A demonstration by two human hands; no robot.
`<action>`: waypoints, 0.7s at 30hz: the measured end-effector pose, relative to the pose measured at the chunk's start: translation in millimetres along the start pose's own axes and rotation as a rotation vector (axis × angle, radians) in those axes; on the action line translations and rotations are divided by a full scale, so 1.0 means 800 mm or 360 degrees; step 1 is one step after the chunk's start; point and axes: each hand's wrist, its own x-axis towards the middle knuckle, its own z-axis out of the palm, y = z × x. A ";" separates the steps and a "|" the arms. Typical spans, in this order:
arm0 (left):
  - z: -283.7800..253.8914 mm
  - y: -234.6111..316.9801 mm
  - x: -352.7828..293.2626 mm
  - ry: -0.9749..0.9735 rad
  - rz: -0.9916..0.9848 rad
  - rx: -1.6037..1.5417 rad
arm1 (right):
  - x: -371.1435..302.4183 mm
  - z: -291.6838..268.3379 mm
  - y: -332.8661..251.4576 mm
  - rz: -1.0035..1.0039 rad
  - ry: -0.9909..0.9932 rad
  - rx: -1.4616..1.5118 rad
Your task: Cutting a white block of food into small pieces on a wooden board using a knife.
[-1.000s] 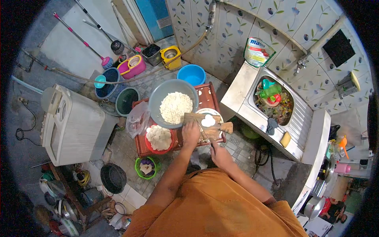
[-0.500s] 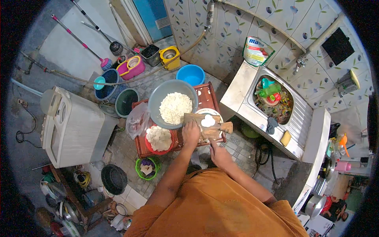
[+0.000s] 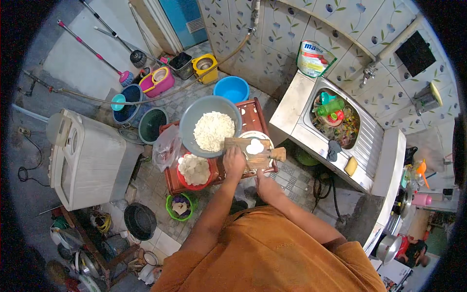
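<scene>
A wooden cutting board [image 3: 241,143] with a handle at its right lies in front of me, over the edge of a round white plate [image 3: 250,134]. Several white round slices [image 3: 254,146] lie on the board. At its left end, my left hand [image 3: 234,163] presses down with the fingers bent together; what they hold is hidden. My right hand [image 3: 270,191], closed round a knife [image 3: 259,173], is at the board's near edge. Beyond the board, a grey basin [image 3: 192,108] holds white cut pieces [image 3: 214,130]. A red bowl [image 3: 212,179] heaped with pale rounds [image 3: 194,170] stands at the left.
All this stands on a low reddish-brown table [image 3: 255,114]. A clear plastic bag [image 3: 167,148] lies beside the basin, and a green basket [image 3: 170,210] is on the floor. Further off are a blue basin [image 3: 231,89], a washing machine [image 3: 92,160] and a sink [image 3: 372,151] with dishes.
My right hand with the knife has drawn back slightly toward me and left, and the blade no longer shows across the board. My left hand stays at the board's left end.
</scene>
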 end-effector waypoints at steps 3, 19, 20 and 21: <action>0.001 -0.003 0.001 0.0012 0.0011 0.0016 | 0.011 -0.009 -0.008 0.0023 -0.0043 0.0052; 0.010 -0.016 0.004 -0.0012 0.0035 -0.0087 | 0.034 -0.014 -0.027 -0.0022 -0.0136 -0.0278; 0.010 -0.015 0.005 -0.0048 0.0044 -0.0088 | 0.038 -0.009 -0.024 -0.0087 -0.0085 -0.0297; 0.009 -0.014 0.006 -0.0084 0.0054 -0.0087 | 0.039 -0.005 -0.019 -0.0080 -0.0095 -0.0294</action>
